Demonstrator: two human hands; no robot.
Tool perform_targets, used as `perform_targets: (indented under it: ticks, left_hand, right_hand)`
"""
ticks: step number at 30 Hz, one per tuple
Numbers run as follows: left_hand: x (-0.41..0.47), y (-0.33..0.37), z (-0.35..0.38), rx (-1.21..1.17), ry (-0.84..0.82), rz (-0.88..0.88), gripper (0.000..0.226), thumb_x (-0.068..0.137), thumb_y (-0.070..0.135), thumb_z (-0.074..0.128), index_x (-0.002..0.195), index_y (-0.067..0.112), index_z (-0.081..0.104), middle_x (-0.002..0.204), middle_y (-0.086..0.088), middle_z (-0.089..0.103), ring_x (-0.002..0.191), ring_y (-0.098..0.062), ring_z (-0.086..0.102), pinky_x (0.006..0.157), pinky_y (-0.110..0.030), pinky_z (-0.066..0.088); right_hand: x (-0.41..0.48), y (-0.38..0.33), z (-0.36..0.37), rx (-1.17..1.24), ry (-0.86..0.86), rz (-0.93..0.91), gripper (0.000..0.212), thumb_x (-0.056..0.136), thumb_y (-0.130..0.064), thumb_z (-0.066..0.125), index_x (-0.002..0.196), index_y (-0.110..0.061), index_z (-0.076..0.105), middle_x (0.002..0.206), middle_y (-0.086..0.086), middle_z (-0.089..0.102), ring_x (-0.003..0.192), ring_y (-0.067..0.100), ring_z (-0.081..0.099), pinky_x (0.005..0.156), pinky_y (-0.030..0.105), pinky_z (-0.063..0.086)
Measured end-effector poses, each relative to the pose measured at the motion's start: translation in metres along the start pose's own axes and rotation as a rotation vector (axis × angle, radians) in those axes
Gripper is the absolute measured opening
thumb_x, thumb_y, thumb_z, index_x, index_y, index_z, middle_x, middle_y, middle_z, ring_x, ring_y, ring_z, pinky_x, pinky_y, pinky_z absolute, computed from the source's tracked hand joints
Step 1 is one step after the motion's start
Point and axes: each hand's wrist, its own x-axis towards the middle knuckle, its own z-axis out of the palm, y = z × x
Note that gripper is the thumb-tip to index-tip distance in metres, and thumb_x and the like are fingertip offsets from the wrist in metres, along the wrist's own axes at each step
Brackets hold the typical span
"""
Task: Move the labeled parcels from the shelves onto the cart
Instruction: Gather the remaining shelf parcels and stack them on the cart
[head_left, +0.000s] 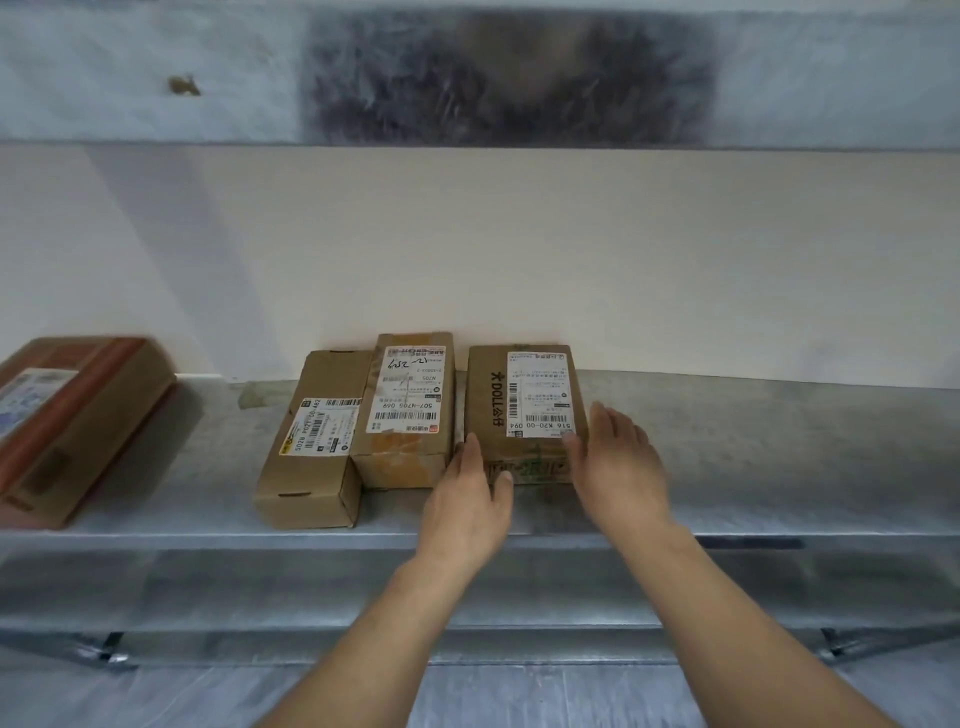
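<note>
We look down at a metal shelf (753, 457) that holds four cardboard parcels with printed labels. The cart is not in view.

Both hands frame the right-hand parcel (524, 400), which lies flat on the shelf near the back wall. The left hand (467, 499) is at its front left corner, fingers (470, 452) reaching into the narrow gap beside the middle parcel (410, 410) and thumb on the front face. The right hand (618, 467) lies along the right side, its fingers (605, 421) fairly straight and flat against the box, thumb at the top edge by the label. Neither hand has closed round the parcel; we judge this to be the moment just before the lift.

Risks as we see them:
- With only flat palms pressing inward, the box could slip and drop onto the shelf edge if it is heavier than it looks.
- The left fingers are squeezed against the middle parcel, so pulling out could drag or nudge it, and it in turn touches the long parcel (311, 452) whose front end sits close to the shelf's lip.
- Tilting the box on the way out could knock it against the shelf above.

A reddish-brown parcel (67, 415) lies well apart at the far left, out of harm's way.
</note>
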Motion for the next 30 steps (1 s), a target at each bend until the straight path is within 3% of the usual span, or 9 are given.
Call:
perform_targets:
  ticks: [2,4,7,12,15,19,24,30]
  left_hand:
    - [0.004,0.000,0.004,-0.049,-0.004,-0.015,0.062,0.099,0.032,0.040,0.150,0.008,0.014,0.153,-0.010,0.028,0.138,-0.026,0.031,0.108,-0.031,0.029]
    - [0.003,0.001,0.007,-0.087,0.003,-0.037,0.060,0.099,0.031,0.040,0.150,0.009,0.017,0.152,-0.011,0.029,0.136,-0.027,0.034,0.108,-0.032,0.030]
    - [-0.001,0.001,0.012,-0.140,0.037,-0.063,0.057,0.098,0.033,0.041,0.148,0.013,0.025,0.142,-0.013,0.036,0.122,-0.030,0.047,0.103,-0.037,0.038]
    - [-0.010,-0.005,0.017,-0.167,0.000,-0.084,0.058,0.096,0.033,0.048,0.147,0.014,0.029,0.135,-0.011,0.038,0.120,-0.027,0.046,0.104,-0.033,0.038]
    - [-0.012,-0.006,0.016,-0.190,-0.057,-0.102,0.056,0.095,0.031,0.051,0.146,0.019,0.032,0.131,-0.009,0.040,0.118,-0.025,0.048,0.105,-0.032,0.037]
    - [-0.013,-0.008,0.014,-0.339,-0.062,-0.106,0.049,0.088,0.020,0.061,0.134,0.018,0.044,0.127,-0.002,0.054,0.112,-0.017,0.054,0.100,-0.030,0.042]
    - [-0.020,-0.002,0.014,-0.475,-0.069,-0.059,0.051,0.084,0.000,0.061,0.129,0.014,0.041,0.122,-0.002,0.059,0.105,-0.012,0.056,0.094,-0.024,0.042]
    - [-0.029,0.012,0.012,-0.443,-0.147,0.190,0.067,0.085,0.007,0.064,0.139,0.033,0.035,0.123,0.017,0.053,0.111,-0.003,0.052,0.095,-0.021,0.039]
  right_hand:
    - [0.005,0.001,0.005,0.051,-0.153,0.100,0.039,0.100,-0.029,0.043,0.127,-0.001,0.045,0.116,0.017,0.059,0.102,0.036,0.058,0.074,0.037,0.044]
    - [0.006,0.002,0.006,0.167,-0.278,0.182,0.031,0.102,-0.029,0.036,0.123,-0.007,0.043,0.115,0.012,0.059,0.100,0.031,0.058,0.068,0.031,0.038]
    - [0.001,0.007,0.006,0.311,-0.301,0.258,0.025,0.100,-0.024,0.039,0.118,-0.009,0.047,0.114,0.010,0.061,0.100,0.030,0.058,0.072,0.031,0.040]
    - [-0.024,0.024,-0.002,0.508,-0.294,0.324,0.021,0.094,-0.018,0.048,0.114,-0.012,0.051,0.109,0.007,0.061,0.094,0.024,0.059,0.077,0.033,0.049]
    - [-0.036,0.029,-0.008,0.598,-0.327,0.355,0.030,0.089,-0.017,0.051,0.119,-0.017,0.054,0.113,0.007,0.061,0.101,0.022,0.058,0.087,0.037,0.050]
    - [-0.051,0.026,-0.022,0.723,-0.327,0.358,0.035,0.093,-0.007,0.052,0.126,-0.017,0.049,0.112,-0.007,0.056,0.103,0.011,0.053,0.085,0.023,0.041]
    - [-0.076,0.026,-0.032,0.758,-0.274,0.326,0.053,0.094,-0.006,0.051,0.137,-0.033,0.033,0.117,-0.017,0.052,0.107,0.004,0.051,0.082,0.015,0.040]
    - [-0.095,0.035,-0.047,0.693,-0.184,0.372,0.075,0.095,-0.017,0.052,0.152,-0.034,0.007,0.145,-0.009,0.041,0.125,0.011,0.046,0.104,0.037,0.042]
